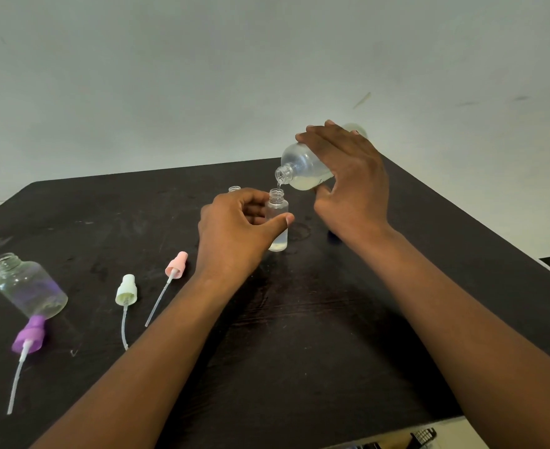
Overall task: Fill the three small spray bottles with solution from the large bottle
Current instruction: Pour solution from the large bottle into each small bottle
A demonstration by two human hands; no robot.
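My right hand (348, 176) grips the large clear bottle (303, 168), tilted neck-down to the left, with pale solution inside. A thin stream runs from its mouth into a small uncapped bottle (278, 209) standing on the dark table (299, 335). My left hand (234, 228) is wrapped around that small bottle, which has a little liquid at its bottom. The neck of another small bottle (234, 189) peeks out behind my left hand. A third clear bottle (29, 286), open, stands at the far left.
Three spray heads with dip tubes lie on the table's left side: purple (29, 335), pale green (126, 290) and pink (176, 265). A dark small object (333, 236) sits behind my right wrist. A plain wall rises beyond the table's far edge.
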